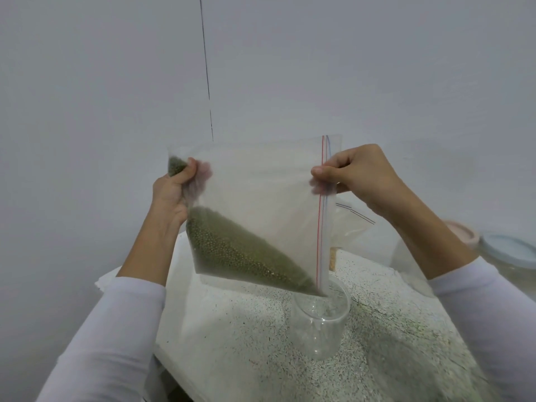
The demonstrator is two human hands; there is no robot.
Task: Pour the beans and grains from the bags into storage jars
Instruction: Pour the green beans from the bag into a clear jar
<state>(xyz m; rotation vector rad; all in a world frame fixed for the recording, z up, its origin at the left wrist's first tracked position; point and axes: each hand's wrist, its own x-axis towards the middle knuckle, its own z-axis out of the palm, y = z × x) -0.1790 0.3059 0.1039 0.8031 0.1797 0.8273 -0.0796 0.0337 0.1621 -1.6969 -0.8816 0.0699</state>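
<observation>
A clear zip bag (261,198) of green beans (240,256) hangs tilted above the speckled table (232,343). My left hand (177,187) grips the bag's bottom corner, raised at the left. At the right, my right hand (356,172) pinches the bag's zip edge with its red and blue stripes. The beans have slid down to the bag's lowest corner, which dips into the mouth of a clear jar (320,317) standing on the table. The jar looks empty.
Another clear zip bag (348,224) lies behind my right arm. At the right edge stand a jar with a pale blue lid (510,253) and something pink (461,230). A grey wall rises close behind the table.
</observation>
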